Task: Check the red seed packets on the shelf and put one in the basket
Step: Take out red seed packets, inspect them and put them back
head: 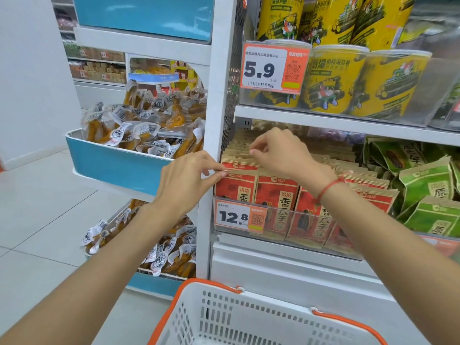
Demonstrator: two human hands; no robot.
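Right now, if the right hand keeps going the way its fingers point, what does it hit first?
The right hand points left and slightly back over the red seed packets. It would probably meet the top edges of those rear packets first, then the mesh side panel. Depth is unclear.

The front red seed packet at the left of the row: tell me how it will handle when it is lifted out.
The front red seed packet looks like flat kraft paper, so probably light and somewhat floppy, bending at the top edge the left hand pinches. It is packed tight against its neighbours behind a clear shelf lip, so it may drag and needs a lift straight up. Probably not fragile.
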